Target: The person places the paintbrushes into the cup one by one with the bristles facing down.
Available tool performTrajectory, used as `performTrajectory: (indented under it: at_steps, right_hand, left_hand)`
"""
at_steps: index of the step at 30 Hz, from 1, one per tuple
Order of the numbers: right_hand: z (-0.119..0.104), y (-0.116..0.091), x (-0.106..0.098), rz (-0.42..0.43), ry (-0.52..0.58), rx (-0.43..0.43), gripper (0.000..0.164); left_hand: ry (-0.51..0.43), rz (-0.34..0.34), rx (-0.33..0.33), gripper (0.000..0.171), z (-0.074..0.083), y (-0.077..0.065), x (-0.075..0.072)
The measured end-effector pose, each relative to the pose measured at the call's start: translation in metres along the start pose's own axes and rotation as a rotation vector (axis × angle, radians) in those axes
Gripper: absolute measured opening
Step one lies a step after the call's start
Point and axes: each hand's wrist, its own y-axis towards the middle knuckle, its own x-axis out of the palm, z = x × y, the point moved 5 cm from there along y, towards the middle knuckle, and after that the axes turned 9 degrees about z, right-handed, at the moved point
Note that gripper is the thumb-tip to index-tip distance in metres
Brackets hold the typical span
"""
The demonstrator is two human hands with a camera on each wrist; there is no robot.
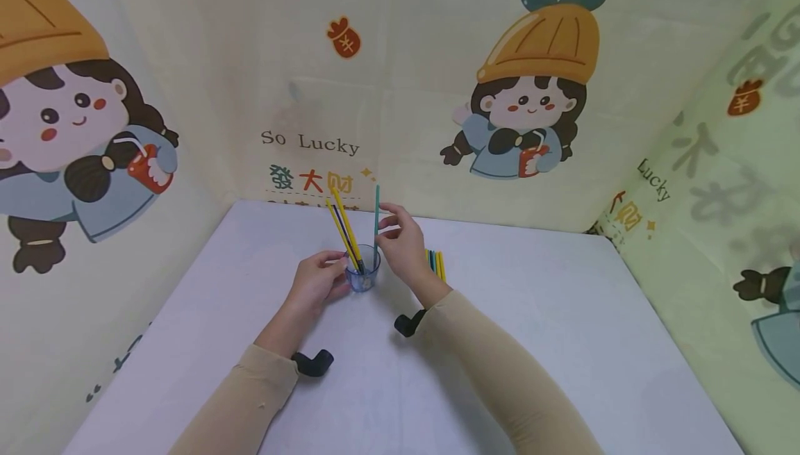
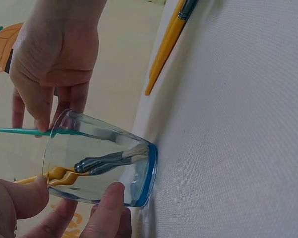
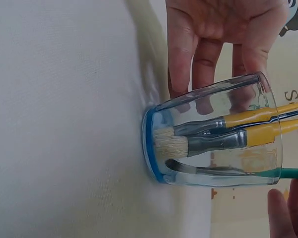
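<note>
My left hand (image 1: 317,283) is partly closed, thumb and fingers holding the clear cup (image 1: 362,283), which stands on the table (image 1: 600,323). My right hand (image 1: 403,246) pinches the green brush (image 1: 377,215), hairs down inside the cup, near its wall. I think I should hold the cup softly so it can't tip, and mind the yellow brushes (image 1: 346,226). The side edges are well away, so there's room. Behind stands the cloth wall (image 1: 419,135); more brushes (image 1: 440,266) lie near my right wrist.
</note>
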Motion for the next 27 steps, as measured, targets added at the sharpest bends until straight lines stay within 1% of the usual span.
performTrajectory:
  at_steps: [4, 8, 12, 19, 27]
  right_hand:
    - [0.004, -0.002, 0.002, -0.059, -0.029, -0.007, 0.059]
    - [0.01, -0.003, 0.0, -0.107, 0.005, 0.003, 0.06]
    - [0.016, -0.003, -0.007, -0.103, 0.031, 0.013, 0.063]
    - [0.02, -0.004, -0.018, -0.074, -0.008, 0.021, 0.064]
    - [0.026, -0.007, -0.031, -0.1, 0.03, 0.046, 0.065]
  left_hand:
    - [-0.002, -0.004, 0.007, 0.035, 0.0, 0.0, 0.0]
    - [-0.016, -0.005, 0.005, 0.035, 0.0, 0.0, 0.0]
    - [-0.017, -0.005, 0.01, 0.035, 0.0, 0.0, 0.0]
    - [-0.016, -0.004, 0.022, 0.035, 0.0, -0.001, -0.001]
    - [-0.014, -0.006, 0.023, 0.034, 0.001, -0.001, 0.0]
